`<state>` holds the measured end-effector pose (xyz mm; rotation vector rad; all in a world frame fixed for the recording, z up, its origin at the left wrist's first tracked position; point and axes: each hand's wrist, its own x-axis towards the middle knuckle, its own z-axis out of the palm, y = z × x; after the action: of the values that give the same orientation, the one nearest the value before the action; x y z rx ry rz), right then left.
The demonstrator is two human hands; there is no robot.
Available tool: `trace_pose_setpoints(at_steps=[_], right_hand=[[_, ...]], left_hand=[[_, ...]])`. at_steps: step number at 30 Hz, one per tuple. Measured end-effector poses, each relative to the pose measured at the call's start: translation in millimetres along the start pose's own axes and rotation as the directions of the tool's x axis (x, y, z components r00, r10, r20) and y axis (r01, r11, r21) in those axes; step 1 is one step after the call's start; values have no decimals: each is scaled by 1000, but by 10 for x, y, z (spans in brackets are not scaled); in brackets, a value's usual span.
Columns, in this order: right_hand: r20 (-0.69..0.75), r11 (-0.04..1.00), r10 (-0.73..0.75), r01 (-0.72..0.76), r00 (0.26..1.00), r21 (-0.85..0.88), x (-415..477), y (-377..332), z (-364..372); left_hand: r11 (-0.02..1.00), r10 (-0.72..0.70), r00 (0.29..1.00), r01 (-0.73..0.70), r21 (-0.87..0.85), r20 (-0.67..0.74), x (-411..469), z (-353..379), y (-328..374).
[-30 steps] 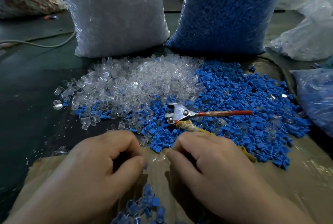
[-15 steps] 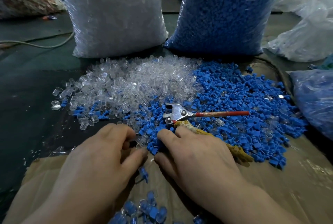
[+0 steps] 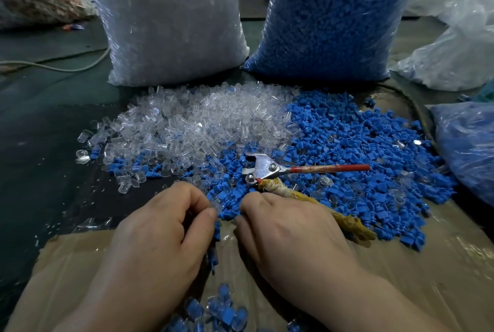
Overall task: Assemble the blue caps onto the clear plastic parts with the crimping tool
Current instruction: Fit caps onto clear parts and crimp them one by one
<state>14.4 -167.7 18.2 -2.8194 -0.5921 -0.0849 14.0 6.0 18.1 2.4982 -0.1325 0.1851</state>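
Observation:
A heap of clear plastic parts (image 3: pixel 192 123) lies at centre left, and a spread of blue caps (image 3: pixel 361 144) at centre right. The crimping tool (image 3: pixel 264 167) rests on the blue caps, with one red handle (image 3: pixel 331 168) and one cloth-wrapped handle (image 3: pixel 302 195). My left hand (image 3: pixel 160 232) is curled at the near edge of the piles and pinches a clear plastic part (image 3: pixel 214 205) between thumb and forefinger. My right hand (image 3: pixel 288 232) lies beside it, just below the tool, its curled fingers closing on a blue cap (image 3: pixel 238 212) at the pile's edge. Several capped pieces (image 3: pixel 222 310) lie on the cardboard below my hands.
A big bag of clear parts (image 3: pixel 171 24) and a big bag of blue caps (image 3: pixel 331 16) stand behind the piles. More plastic bags (image 3: pixel 465 141) crowd the right side. A cable (image 3: pixel 53 67) runs over the dark table at left. Brown cardboard (image 3: pixel 427 264) covers the near table.
Both hands have moved forward from the cardboard to the near edge of the piles. A blue piece dropped from under my left hand onto the cardboard. The tool has not moved.

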Motion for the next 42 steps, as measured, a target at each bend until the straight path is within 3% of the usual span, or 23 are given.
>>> trace_pose_setpoints(at_steps=[4,8,15,16,18,20,21,23,25,33,35,36,37,39,40,42], right_hand=[[-69,985,70,-58,995,166,-11,30,-34],[-91,897,199,-144,976,418,-49,61,-78],[35,748,273,-235,961,620,-82,79,-75],[103,658,289,-275,952,701,-83,81,-90],[258,294,301,-347,918,891,-67,73,-126],[350,-79,272,-342,896,936,-41,76,-160],[375,-203,244,-331,894,922,-27,80,-166],[409,-365,173,-327,896,872,-6,81,-185],[423,-405,125,-343,898,847,-10,79,-197],[408,-326,125,-351,904,878,-42,46,-155],[343,-216,172,-305,923,928,-54,36,-134],[278,-97,208,-263,938,960,-67,28,-113],[161,119,245,-195,956,974,-90,27,-88],[-197,651,201,20,960,759,-128,45,-65],[-325,784,120,111,938,611,-134,54,-62],[-415,828,34,207,909,521,-128,55,-64]], left_hand=[[992,-10,999,15,-127,36,-24,-31,20],[979,-21,991,46,-196,131,-26,-63,22],[926,1,952,115,-360,307,-14,-83,-3],[913,1,957,118,-391,291,-15,-74,-13],[885,-10,971,120,-450,239,-9,-62,-26],[833,-57,979,154,-531,195,2,-50,-38],[811,-80,979,172,-559,185,10,-39,-44],[761,-109,974,209,-615,196,21,-12,-46],[689,-136,956,279,-669,259,25,20,-40],[479,-194,937,348,-806,290,66,47,-38],[453,-200,944,325,-830,261,78,45,-26],[449,-195,949,312,-837,249,84,48,-26],[450,-184,952,304,-840,246,89,48,-14],[476,-163,958,286,-832,236,90,57,-4],[489,-149,961,275,-828,232,78,73,0],[501,-123,964,264,-824,234,58,75,36]])
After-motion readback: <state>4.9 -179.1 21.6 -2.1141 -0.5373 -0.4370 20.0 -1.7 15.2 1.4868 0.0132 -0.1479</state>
